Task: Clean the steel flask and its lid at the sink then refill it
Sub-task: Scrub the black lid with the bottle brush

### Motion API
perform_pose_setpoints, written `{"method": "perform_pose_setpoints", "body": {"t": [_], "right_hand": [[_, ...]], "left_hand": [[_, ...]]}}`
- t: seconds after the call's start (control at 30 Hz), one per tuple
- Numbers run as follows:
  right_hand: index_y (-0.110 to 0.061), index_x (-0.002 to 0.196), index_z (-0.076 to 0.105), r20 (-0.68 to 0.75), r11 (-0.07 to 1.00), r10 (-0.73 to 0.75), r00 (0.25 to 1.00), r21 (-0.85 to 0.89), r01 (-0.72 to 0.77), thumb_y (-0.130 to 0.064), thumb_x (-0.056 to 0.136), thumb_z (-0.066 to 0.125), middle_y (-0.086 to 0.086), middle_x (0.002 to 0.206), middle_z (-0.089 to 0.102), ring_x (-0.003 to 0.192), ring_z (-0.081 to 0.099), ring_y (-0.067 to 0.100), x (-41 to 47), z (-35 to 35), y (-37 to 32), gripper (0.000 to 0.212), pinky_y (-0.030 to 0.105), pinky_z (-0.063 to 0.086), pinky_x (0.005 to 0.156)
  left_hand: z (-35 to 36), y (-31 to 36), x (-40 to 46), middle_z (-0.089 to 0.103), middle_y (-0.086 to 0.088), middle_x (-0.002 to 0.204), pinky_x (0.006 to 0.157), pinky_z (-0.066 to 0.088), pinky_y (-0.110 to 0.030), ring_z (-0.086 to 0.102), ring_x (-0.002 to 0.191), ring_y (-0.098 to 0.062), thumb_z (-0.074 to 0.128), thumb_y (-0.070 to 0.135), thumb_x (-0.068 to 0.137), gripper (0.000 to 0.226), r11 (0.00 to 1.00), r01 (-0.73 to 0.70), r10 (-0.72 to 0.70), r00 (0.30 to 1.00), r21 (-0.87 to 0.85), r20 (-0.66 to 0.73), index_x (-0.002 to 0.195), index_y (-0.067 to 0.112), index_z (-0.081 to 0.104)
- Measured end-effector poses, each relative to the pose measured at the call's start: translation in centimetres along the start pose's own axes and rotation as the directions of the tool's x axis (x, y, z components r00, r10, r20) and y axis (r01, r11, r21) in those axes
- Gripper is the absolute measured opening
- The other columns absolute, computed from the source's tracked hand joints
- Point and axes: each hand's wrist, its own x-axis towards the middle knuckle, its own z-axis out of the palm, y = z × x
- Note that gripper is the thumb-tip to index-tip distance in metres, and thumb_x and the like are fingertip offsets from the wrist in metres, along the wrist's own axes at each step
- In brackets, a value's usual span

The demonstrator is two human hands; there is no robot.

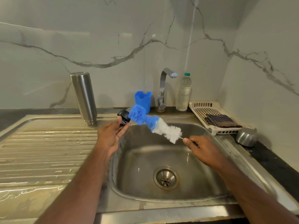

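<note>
The steel flask (84, 97) stands upside down on the drainboard, mouth down, left of the sink bowl (161, 159). My left hand (111, 135) holds the small black lid (123, 117) at its fingertips above the bowl's left rim. My right hand (202, 149) grips the thin handle of a blue and white bottle brush (153, 123). The brush's blue tip presses against the lid.
A steel tap (165, 88) rises behind the bowl, with no water running. Beside it stand a blue plastic holder (143, 99) and a clear plastic water bottle (184, 92). A white rack with a dark cloth (215, 118) and a steel bowl (246, 137) lie at the right.
</note>
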Motion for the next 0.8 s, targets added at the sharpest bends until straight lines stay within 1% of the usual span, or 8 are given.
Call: {"method": "perform_pose_setpoints", "body": {"t": [0.07,0.17,0.33,0.47,0.6,0.67,0.73,0.8], "right_hand": [[-0.016,0.059,0.048,0.004,1.0,0.009,1.0,-0.02,-0.009,-0.041,0.102,0.053,0.003,0.054,0.049,0.049,0.043,0.009,0.1,0.4,-0.2,0.05,0.034,0.036,0.054],[-0.015,0.06,0.049,-0.014,1.0,0.019,1.0,-0.002,-0.019,-0.041,0.102,0.053,0.001,0.054,0.048,0.05,0.043,0.01,0.3,0.7,-0.8,0.049,0.035,0.037,0.055],[-0.017,0.057,0.047,-0.005,1.0,0.01,1.0,-0.021,-0.01,-0.038,0.102,0.054,-0.003,0.052,0.046,0.049,0.042,0.008,0.1,-0.1,0.0,0.049,0.033,0.034,0.054],[-0.018,0.06,0.051,-0.004,1.0,0.008,1.0,-0.027,-0.008,-0.041,0.102,0.052,-0.001,0.055,0.05,0.052,0.045,0.009,0.5,0.7,-1.1,0.048,0.032,0.036,0.055],[-0.02,0.058,0.05,0.001,0.999,0.03,1.0,-0.03,-0.03,-0.041,0.101,0.054,-0.003,0.053,0.048,0.049,0.043,0.008,0.1,-0.1,0.0,0.048,0.032,0.036,0.054],[-0.022,0.058,0.049,0.014,0.998,0.022,1.0,-0.055,-0.021,-0.042,0.101,0.054,-0.003,0.053,0.048,0.049,0.044,0.008,0.1,-0.1,-0.1,0.048,0.032,0.035,0.053],[-0.02,0.06,0.051,0.009,0.998,0.021,1.0,-0.066,-0.021,-0.043,0.102,0.052,-0.002,0.056,0.051,0.052,0.046,0.01,0.4,0.4,-0.7,0.048,0.033,0.037,0.055],[-0.017,0.06,0.05,-0.027,0.999,0.027,0.999,-0.017,-0.027,-0.045,0.101,0.051,-0.001,0.055,0.05,0.05,0.043,0.011,0.7,0.5,-0.8,0.05,0.034,0.037,0.054]], "left_hand": [[0.2,-0.5,-0.2,0.071,-0.03,0.109,0.082,0.063,-0.034,0.073,0.101,-0.037,0.074,0.011,0.084,0.034,0.998,0.04,-0.042,0.998,0.05,0.038,0.105,-0.014,0.064],[0.8,-1.3,-0.4,0.069,-0.031,0.113,0.078,0.063,-0.031,0.074,0.097,-0.035,0.07,0.004,0.09,0.022,0.985,0.048,-0.061,0.995,0.168,0.075,0.104,-0.012,0.065],[0.1,-0.4,0.2,0.069,-0.032,0.11,0.081,0.063,-0.035,0.074,0.097,-0.036,0.073,0.004,0.087,0.025,0.989,0.015,-0.015,1.0,0.147,0.001,0.103,-0.013,0.064],[1.2,-1.7,-0.7,0.069,-0.034,0.107,0.078,0.064,-0.032,0.073,0.093,-0.035,0.073,0.0,0.088,0.02,0.931,-0.063,0.031,0.995,0.359,0.095,0.1,-0.015,0.067],[0.9,-1.1,0.0,0.073,-0.024,0.097,0.084,0.063,-0.037,0.074,0.097,-0.035,0.075,-0.001,0.086,0.019,0.941,-0.105,0.109,0.994,0.321,0.005,0.099,-0.013,0.068],[0.4,-1.0,0.3,0.075,-0.019,0.095,0.087,0.062,-0.04,0.075,0.093,-0.032,0.079,0.0,0.082,0.023,0.872,-0.183,0.192,0.981,0.455,0.027,0.102,-0.009,0.071],[0.5,-1.4,0.0,0.078,-0.007,0.095,0.087,0.061,-0.037,0.076,0.09,-0.022,0.086,0.003,0.076,0.028,0.716,-0.302,0.264,0.952,0.63,0.155,0.102,0.008,0.076],[0.9,-1.6,-0.3,0.079,0.0,0.098,0.087,0.06,-0.03,0.075,0.093,-0.014,0.086,0.001,0.074,0.037,0.714,-0.351,0.255,0.936,0.605,0.242,0.106,0.018,0.075]]}}
